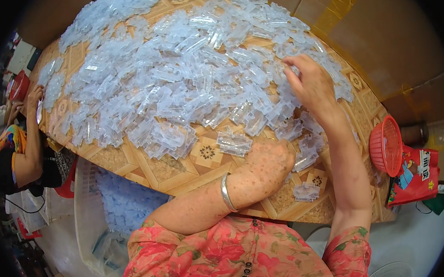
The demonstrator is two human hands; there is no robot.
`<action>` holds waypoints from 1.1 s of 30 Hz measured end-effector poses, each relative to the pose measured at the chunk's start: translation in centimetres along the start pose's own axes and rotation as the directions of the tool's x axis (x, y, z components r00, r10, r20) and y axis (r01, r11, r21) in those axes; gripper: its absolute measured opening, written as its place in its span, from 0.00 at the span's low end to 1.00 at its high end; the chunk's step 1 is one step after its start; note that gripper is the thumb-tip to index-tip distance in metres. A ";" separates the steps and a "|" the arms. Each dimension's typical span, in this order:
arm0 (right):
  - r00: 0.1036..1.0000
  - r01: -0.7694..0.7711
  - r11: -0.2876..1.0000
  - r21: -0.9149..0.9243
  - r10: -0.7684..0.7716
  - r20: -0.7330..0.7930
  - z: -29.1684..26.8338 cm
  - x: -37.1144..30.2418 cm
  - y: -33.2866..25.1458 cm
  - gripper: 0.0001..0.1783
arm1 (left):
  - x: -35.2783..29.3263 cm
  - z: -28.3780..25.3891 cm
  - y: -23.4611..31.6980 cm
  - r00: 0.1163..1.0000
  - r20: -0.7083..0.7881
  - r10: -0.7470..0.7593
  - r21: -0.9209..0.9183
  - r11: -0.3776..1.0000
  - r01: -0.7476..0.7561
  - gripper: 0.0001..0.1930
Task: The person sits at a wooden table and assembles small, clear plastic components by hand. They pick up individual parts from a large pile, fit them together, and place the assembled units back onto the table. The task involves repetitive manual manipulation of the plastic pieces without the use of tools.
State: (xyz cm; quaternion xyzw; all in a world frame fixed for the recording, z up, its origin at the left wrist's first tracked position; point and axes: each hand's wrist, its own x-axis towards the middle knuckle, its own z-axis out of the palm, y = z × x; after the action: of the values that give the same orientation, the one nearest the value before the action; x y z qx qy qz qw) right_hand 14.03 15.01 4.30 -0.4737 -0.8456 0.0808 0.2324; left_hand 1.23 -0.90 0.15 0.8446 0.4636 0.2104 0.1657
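A broad heap of small clear plastic pieces [169, 79], flat and notched, covers much of the wood-patterned table [220, 164]. My left hand [269, 159], with a silver bangle at its wrist, is curled low over the near part of the table. Its fingertips are turned away, so whatever they hold is hidden. Just left of that hand lies a single clear plastic piece [234, 143]. Farther right, my right hand [310, 85] reaches over the heap's right side, thumb and forefinger apart, with nothing visible between them. Another loose piece [306, 192] lies near the front edge.
A red plastic basket [385, 146] and a red printed bag [415, 175] are at the right. Cardboard [380, 41] walls the far right side. Below the table's left edge stands a white crate [88, 206] holding bluish pieces. Another person's arm [31, 137] reaches the table's left end.
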 end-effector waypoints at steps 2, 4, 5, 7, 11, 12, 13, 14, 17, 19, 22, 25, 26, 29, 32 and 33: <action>0.999 0.021 0.996 -0.090 -0.017 0.046 1.9 3.1 0.4 0.17 | 0.1 0.2 -0.1 1.000 0.008 -0.005 -0.023 1.000 0.005 0.07; 0.996 0.078 0.982 -0.174 -0.068 0.064 3.9 5.5 1.1 0.19 | 0.2 0.3 -0.2 1.000 0.010 -0.010 -0.044 0.999 0.011 0.08; 0.992 0.035 0.981 -0.192 -0.011 0.123 4.4 6.3 1.1 0.20 | 0.2 0.4 -0.2 1.000 0.019 -0.012 -0.035 0.999 0.012 0.08; 0.966 -0.049 0.970 -0.237 0.106 0.234 5.2 7.4 1.0 0.23 | 0.2 0.6 -0.2 0.999 0.038 -0.015 -0.019 1.000 0.015 0.08; 0.990 -0.045 0.989 -0.143 0.063 0.123 5.0 6.8 1.8 0.28 | 0.1 0.5 -0.2 0.999 0.029 -0.021 -0.026 0.999 0.022 0.08; 0.990 -0.072 0.990 -0.125 0.086 0.111 4.8 6.5 2.1 0.29 | 0.2 0.4 -0.1 0.999 0.036 -0.022 -0.022 1.000 0.022 0.08; 0.990 -0.097 0.990 -0.107 0.107 0.097 4.2 6.3 1.8 0.30 | 0.2 0.3 -0.1 0.999 0.039 -0.021 -0.015 1.000 0.022 0.08; 0.981 -0.156 0.988 -0.003 0.155 0.116 3.3 5.9 1.7 0.31 | 0.2 0.3 -0.2 0.999 0.033 -0.026 -0.022 0.999 0.027 0.07; 0.947 -0.316 0.893 0.322 0.273 0.172 -0.3 2.9 1.5 0.32 | 0.2 0.5 -0.2 1.000 0.018 -0.023 -0.034 0.999 0.024 0.07; 0.926 -0.376 0.748 0.547 0.324 0.193 -2.1 0.2 1.8 0.32 | 0.2 0.5 -0.3 1.000 0.010 -0.011 -0.029 1.000 0.011 0.06; 0.908 -0.389 0.545 0.743 0.364 0.208 -3.7 -4.6 2.5 0.29 | 0.3 0.3 -0.3 1.000 0.003 -0.013 -0.002 1.000 0.013 0.05; 0.864 -0.450 0.392 0.803 0.419 0.280 -5.0 -9.5 3.4 0.27 | 0.3 0.2 -0.4 1.000 0.005 -0.004 0.024 1.000 0.004 0.06; 0.851 -0.456 0.352 0.818 0.442 0.284 -5.4 -11.1 3.6 0.27 | 0.3 0.2 -0.4 1.000 0.005 0.000 0.031 1.000 0.000 0.06; 0.818 -0.451 0.244 0.859 0.498 0.288 -5.9 -15.5 3.6 0.25 | 0.5 0.4 -0.6 1.000 0.012 0.002 -0.003 1.000 -0.002 0.07; 0.797 -0.427 0.183 0.885 0.538 0.273 -6.1 -18.7 3.2 0.24 | 0.7 0.2 -0.6 1.000 -0.001 -0.008 -0.017 1.000 0.008 0.07; 0.784 -0.428 0.171 0.887 0.559 0.270 -6.2 -19.5 2.8 0.24 | 0.7 0.2 -0.7 1.000 -0.018 -0.009 -0.028 1.000 0.009 0.07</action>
State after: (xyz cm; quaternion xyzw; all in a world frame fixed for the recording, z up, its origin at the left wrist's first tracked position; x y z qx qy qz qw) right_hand 27.72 -0.35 2.55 -0.5104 -0.4333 0.5796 0.4646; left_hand 1.20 0.01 -0.20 0.8382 0.4660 0.2235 0.1741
